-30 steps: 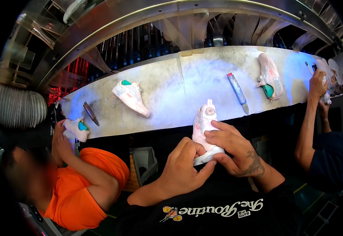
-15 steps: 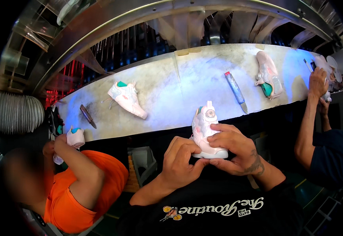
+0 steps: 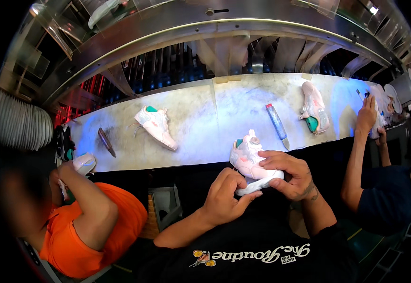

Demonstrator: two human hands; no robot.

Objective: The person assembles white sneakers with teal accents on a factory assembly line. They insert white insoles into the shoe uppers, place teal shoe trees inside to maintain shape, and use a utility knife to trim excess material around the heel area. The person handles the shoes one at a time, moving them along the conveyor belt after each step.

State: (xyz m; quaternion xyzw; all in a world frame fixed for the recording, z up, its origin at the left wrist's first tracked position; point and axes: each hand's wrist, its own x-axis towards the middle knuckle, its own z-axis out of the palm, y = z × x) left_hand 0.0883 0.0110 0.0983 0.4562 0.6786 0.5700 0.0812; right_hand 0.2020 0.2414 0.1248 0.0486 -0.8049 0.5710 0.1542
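Note:
A pale pink and white sneaker [image 3: 247, 158] with teal lining is in both my hands, in front of the table's near edge. Its white sole [image 3: 261, 183] faces toward me, at the lower side. My left hand [image 3: 224, 194] grips the sole's left end between bent fingers and thumb. Around the right end closes my right hand [image 3: 290, 174], its fingers on the upper and its thumb by the sole. Whether sole and upper are joined all along, I cannot tell. A knife with a blue-wrapped, red-ended handle [image 3: 277, 125] lies on the table beyond my right hand.
On the long pale table [image 3: 205, 141] lie a pink sneaker [image 3: 156, 126] at left, another sneaker [image 3: 315, 108] at right and a brown-handled knife [image 3: 105, 141]. An orange-shirted person [image 3: 92, 226] works on my left, a dark-shirted person [image 3: 385, 193] on my right. Metal machinery [image 3: 215, 29] spans the back.
The sneaker in my hands has turned and tipped, so more of its white sole shows. My right hand has shifted along the sole. The whole view has tilted up a little.

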